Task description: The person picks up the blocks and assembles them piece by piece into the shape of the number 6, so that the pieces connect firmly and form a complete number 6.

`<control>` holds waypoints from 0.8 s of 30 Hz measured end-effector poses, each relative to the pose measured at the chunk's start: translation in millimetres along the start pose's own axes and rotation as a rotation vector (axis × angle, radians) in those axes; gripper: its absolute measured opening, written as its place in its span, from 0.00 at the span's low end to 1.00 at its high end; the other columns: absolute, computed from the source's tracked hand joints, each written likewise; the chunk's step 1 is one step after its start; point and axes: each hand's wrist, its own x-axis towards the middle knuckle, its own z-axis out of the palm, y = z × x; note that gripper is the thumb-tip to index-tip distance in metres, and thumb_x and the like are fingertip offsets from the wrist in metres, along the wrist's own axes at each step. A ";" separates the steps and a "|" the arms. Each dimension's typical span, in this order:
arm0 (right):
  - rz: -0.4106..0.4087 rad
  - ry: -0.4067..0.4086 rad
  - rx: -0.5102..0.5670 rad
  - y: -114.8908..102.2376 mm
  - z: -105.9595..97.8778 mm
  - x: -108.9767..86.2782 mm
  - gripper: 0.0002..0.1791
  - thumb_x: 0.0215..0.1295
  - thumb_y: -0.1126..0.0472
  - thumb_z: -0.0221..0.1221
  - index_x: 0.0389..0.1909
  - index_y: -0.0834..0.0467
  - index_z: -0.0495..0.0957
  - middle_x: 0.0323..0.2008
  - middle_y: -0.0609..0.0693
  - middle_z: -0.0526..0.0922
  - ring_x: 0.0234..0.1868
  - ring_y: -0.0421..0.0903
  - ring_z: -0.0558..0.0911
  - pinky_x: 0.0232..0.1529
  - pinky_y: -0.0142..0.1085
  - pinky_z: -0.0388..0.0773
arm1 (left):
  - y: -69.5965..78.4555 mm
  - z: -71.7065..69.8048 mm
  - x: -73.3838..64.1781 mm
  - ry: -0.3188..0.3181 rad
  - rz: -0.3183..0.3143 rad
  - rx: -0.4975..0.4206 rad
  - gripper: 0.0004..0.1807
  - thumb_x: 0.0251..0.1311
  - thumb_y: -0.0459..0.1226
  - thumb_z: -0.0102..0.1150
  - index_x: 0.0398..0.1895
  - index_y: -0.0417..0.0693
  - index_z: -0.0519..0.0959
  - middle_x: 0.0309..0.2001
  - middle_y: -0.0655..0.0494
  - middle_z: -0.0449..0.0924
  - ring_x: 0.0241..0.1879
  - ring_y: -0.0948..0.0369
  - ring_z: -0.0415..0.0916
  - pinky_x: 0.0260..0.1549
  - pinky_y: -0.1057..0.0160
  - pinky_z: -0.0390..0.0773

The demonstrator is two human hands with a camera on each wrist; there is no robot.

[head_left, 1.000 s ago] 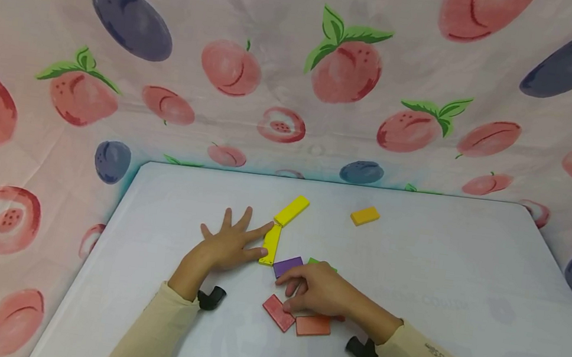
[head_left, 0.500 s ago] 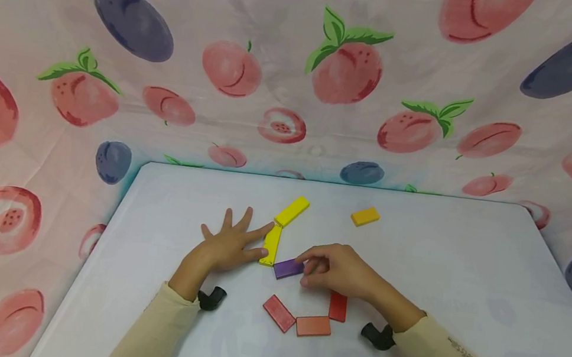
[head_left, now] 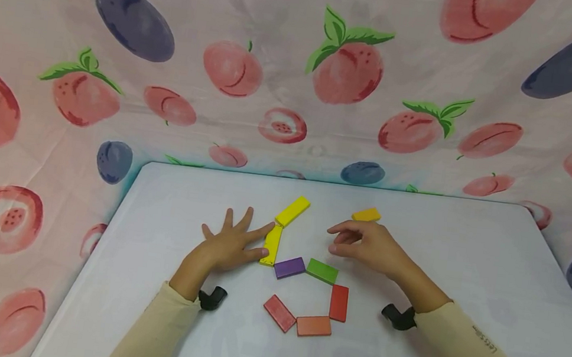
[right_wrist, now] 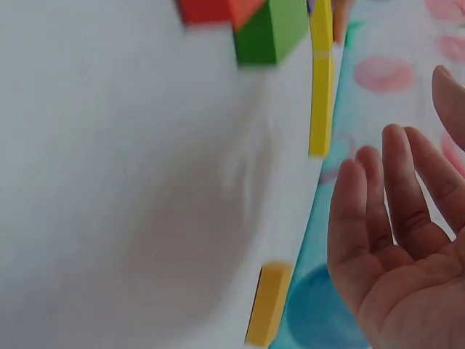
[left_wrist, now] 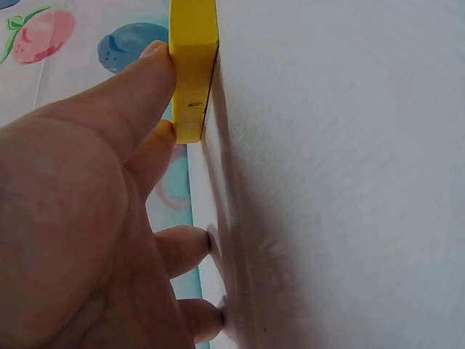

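My left hand lies spread on the table, thumb and index fingertip against the left side of the lower yellow block. Above that block, an upper yellow block leans away to the right, their ends meeting. My right hand hovers over the table with relaxed fingers and nothing in them. Just behind it lies an orange-yellow block, partly covered by the hand in the head view. In the right wrist view the palm shows bare, and the orange-yellow block is off to its left.
A purple block and a green block continue the line from the lower yellow block. A red block, an orange block and a pinkish-red block curve round below. A fruit-print cloth hangs behind the white table.
My right hand has moved from the purple and green blocks up and right, towards the orange-yellow block, uncovering the green and red blocks. My left hand stays put.
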 end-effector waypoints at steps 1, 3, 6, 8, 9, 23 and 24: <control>0.002 0.023 -0.012 2.3 -3.4 1.1 0.23 0.62 0.48 0.72 0.57 0.51 0.84 0.40 0.45 0.85 0.47 0.46 0.82 0.43 0.38 0.82 | -0.1 -0.1 0.0 0.000 0.000 0.000 0.36 0.68 0.65 0.51 0.78 0.85 0.54 0.84 0.49 0.35 0.80 0.32 0.24 0.58 0.12 0.30; 0.009 0.062 -0.030 7.9 -9.9 3.6 0.24 0.62 0.48 0.71 0.57 0.51 0.84 0.42 0.46 0.85 0.49 0.47 0.81 0.44 0.38 0.81 | -0.2 -0.2 -0.1 -0.002 0.000 0.002 0.36 0.68 0.65 0.50 0.78 0.85 0.54 0.84 0.49 0.35 0.80 0.32 0.24 0.58 0.12 0.30; 0.028 0.107 -0.047 17.1 -18.1 8.1 0.25 0.63 0.47 0.71 0.58 0.51 0.84 0.46 0.47 0.85 0.53 0.49 0.81 0.47 0.39 0.81 | 0.3 -0.7 -0.4 -0.004 0.000 0.001 0.36 0.68 0.65 0.51 0.78 0.85 0.54 0.84 0.49 0.35 0.80 0.32 0.24 0.58 0.12 0.30; 0.047 0.133 -0.054 23.9 -22.4 11.2 0.26 0.63 0.47 0.70 0.59 0.52 0.83 0.49 0.50 0.86 0.55 0.50 0.81 0.49 0.40 0.81 | 1.1 -1.0 -0.8 -0.007 0.000 -0.001 0.36 0.68 0.65 0.51 0.78 0.84 0.54 0.84 0.49 0.35 0.80 0.32 0.23 0.58 0.12 0.30; 0.058 0.145 -0.058 27.3 -24.6 12.8 0.26 0.63 0.46 0.70 0.60 0.52 0.82 0.51 0.51 0.86 0.56 0.51 0.81 0.49 0.41 0.80 | 1.2 -1.1 -0.8 -0.005 0.000 -0.001 0.36 0.68 0.65 0.51 0.78 0.84 0.54 0.84 0.48 0.35 0.80 0.32 0.24 0.58 0.12 0.31; 0.196 0.216 -0.078 55.4 -40.1 29.3 0.33 0.67 0.47 0.67 0.70 0.52 0.74 0.74 0.61 0.66 0.71 0.66 0.66 0.63 0.60 0.74 | -0.5 0.8 1.4 -0.006 -0.002 -0.004 0.36 0.68 0.66 0.51 0.78 0.86 0.53 0.85 0.49 0.34 0.80 0.32 0.22 0.58 0.12 0.30; 0.202 0.205 -0.078 56.2 -40.5 30.2 0.33 0.67 0.46 0.66 0.71 0.51 0.73 0.74 0.62 0.66 0.71 0.66 0.66 0.64 0.60 0.74 | -0.6 0.9 1.3 -0.007 -0.003 -0.004 0.36 0.68 0.66 0.50 0.78 0.86 0.53 0.85 0.50 0.34 0.80 0.33 0.22 0.58 0.12 0.29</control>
